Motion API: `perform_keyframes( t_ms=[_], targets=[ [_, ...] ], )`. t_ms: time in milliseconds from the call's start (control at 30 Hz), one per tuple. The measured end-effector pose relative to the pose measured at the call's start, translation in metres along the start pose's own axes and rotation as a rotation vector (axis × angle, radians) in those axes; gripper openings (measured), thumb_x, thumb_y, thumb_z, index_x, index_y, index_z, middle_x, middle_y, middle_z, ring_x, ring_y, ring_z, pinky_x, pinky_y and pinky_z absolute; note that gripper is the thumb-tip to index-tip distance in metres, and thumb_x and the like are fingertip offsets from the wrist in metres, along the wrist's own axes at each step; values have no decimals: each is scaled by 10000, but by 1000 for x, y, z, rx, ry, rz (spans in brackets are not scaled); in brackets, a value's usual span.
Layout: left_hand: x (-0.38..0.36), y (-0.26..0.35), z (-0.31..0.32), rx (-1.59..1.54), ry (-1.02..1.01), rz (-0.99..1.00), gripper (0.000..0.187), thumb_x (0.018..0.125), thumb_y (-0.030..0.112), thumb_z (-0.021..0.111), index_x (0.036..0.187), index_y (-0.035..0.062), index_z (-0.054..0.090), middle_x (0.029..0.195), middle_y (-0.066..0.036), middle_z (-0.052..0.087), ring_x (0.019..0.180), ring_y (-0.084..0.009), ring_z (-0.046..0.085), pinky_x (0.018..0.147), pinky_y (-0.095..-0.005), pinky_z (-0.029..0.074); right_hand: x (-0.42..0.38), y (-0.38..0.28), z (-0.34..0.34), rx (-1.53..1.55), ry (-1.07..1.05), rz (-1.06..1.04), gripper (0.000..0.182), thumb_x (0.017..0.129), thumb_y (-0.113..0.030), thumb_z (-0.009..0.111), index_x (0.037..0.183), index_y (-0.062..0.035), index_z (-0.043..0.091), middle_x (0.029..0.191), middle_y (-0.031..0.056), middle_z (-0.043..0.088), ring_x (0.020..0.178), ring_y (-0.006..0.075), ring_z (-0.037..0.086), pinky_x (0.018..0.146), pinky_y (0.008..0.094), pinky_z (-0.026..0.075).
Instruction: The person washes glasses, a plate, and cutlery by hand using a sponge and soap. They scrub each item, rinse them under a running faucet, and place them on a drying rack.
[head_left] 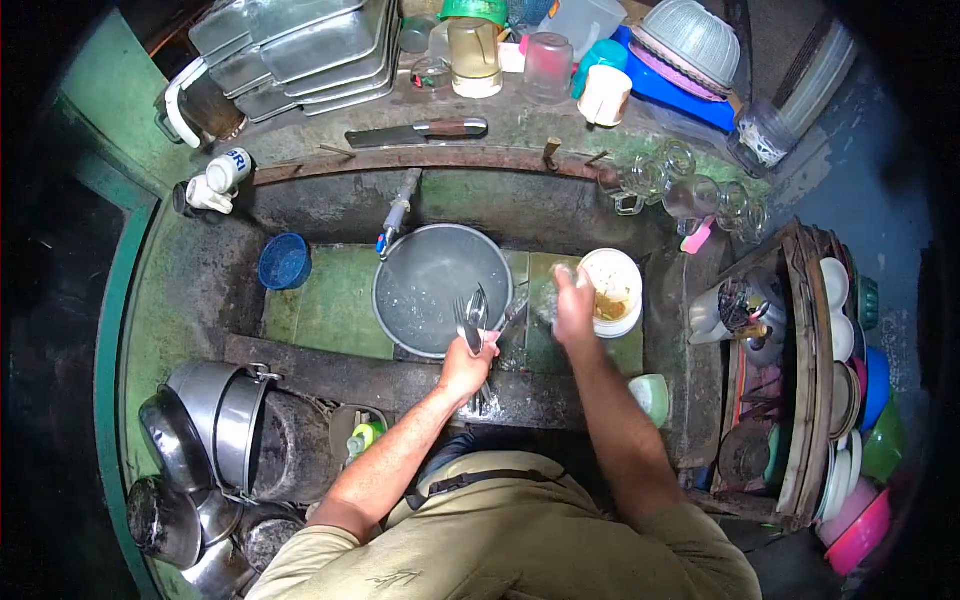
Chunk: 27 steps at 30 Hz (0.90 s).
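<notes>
My left hand [467,368] is closed around a bunch of cutlery at the front rim of a grey basin [384,320]. A fork [461,313] and spoons [478,303] stick up from the fist, and a knife-like piece [515,311] points to the right. Handles poke out below the hand. The basin has water with pale specks in it. Smeared by motion, my right hand [574,308] is between the basin and a white bucket [636,318], overlapping the bucket's left rim. A pale blur shows beside its fingers. Yellowish scraps lie inside the bucket.
A tap [396,215] reaches over the basin. A small blue tub [284,262] stands left. On the ledge lie a large knife [417,131], metal trays [320,50] and glass mugs [690,195]. Pots [237,425] stand lower left; a dish rack [800,370] is at right.
</notes>
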<state>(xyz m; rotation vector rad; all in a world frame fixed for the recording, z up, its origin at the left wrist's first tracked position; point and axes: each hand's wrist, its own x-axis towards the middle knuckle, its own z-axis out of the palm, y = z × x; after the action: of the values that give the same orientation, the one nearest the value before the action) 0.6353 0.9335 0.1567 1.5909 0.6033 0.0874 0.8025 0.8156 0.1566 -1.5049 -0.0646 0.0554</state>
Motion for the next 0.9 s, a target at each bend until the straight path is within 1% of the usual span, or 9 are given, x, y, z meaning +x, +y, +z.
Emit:
perform_keyframes(
  t_ms=[133, 233, 367, 433, 533, 633, 767, 833, 900],
  targets=[
    [15, 8, 15, 126, -13, 9, 171, 898, 87, 545, 1008, -11, 632, 817, -65, 648, 766, -140, 599, 715, -297, 471, -46, 15, 44, -187, 13, -34, 199, 819, -138, 658, 953, -21, 569, 856, 130, 627, 787, 245, 614, 735, 366, 476],
    [2, 6, 19, 95, 26, 85, 170, 908, 97, 540, 1009, -7, 628, 802, -32, 620, 770, -109, 552, 716, -289, 455, -2, 30, 39, -471, 98, -138, 250, 854, -103, 623, 1069, -4, 542, 918, 116, 605, 877, 188, 564, 782, 347, 451],
    [-4, 5, 12, -20, 48, 72, 168, 908, 74, 527, 1008, -7, 634, 777, -7, 601, 728, -106, 543, 695, -283, 451, 42, 38, 9, 229, 157, 245, 220, 895, -121, 579, 1087, -25, 529, 833, 104, 621, 751, 223, 608, 688, 351, 492],
    [7, 6, 8, -26, 24, 20, 158, 908, 85, 530, 981, -1, 640, 755, -3, 604, 704, -114, 549, 667, -293, 454, 14, 16, -5, 546, -168, 593, 116, 928, -153, 512, 949, -41, 531, 812, 83, 587, 679, 223, 611, 645, 401, 544],
    [16, 7, 18, 81, 97, 159, 146, 912, 107, 533, 900, 13, 644, 724, -5, 631, 665, -117, 584, 582, -302, 454, -34, -1, 9, 543, -438, 624, 149, 932, -168, 518, 956, -23, 546, 788, 77, 589, 664, 208, 608, 639, 372, 535],
    [20, -7, 14, 266, 41, 75, 183, 954, 125, 493, 922, 23, 641, 774, -36, 656, 683, -106, 606, 583, -277, 466, -39, 9, 15, 394, -572, 586, 157, 932, -169, 532, 987, -26, 562, 767, 75, 600, 672, 195, 602, 631, 356, 518],
    [20, -16, 8, -318, 191, -31, 208, 973, 206, 517, 1017, 31, 620, 710, -14, 601, 567, -83, 528, 512, -233, 434, -23, 8, 16, 5, -375, 371, 101, 906, -105, 556, 933, -30, 617, 799, 62, 647, 681, 135, 579, 621, 319, 476],
    [26, 4, -4, -461, 131, -97, 200, 943, 238, 562, 959, 51, 633, 651, 19, 553, 494, -61, 461, 433, -242, 361, -34, -6, 30, -537, -656, -71, 138, 893, -110, 562, 887, -1, 647, 805, 52, 669, 691, 123, 583, 626, 308, 474],
    [45, -5, -7, -460, 151, -80, 171, 892, 237, 634, 873, 67, 632, 653, 12, 556, 478, -60, 444, 418, -243, 333, -48, -1, 54, -545, -730, 58, 184, 849, -135, 619, 953, 13, 654, 790, 91, 676, 706, 124, 584, 653, 325, 483]
  ],
)
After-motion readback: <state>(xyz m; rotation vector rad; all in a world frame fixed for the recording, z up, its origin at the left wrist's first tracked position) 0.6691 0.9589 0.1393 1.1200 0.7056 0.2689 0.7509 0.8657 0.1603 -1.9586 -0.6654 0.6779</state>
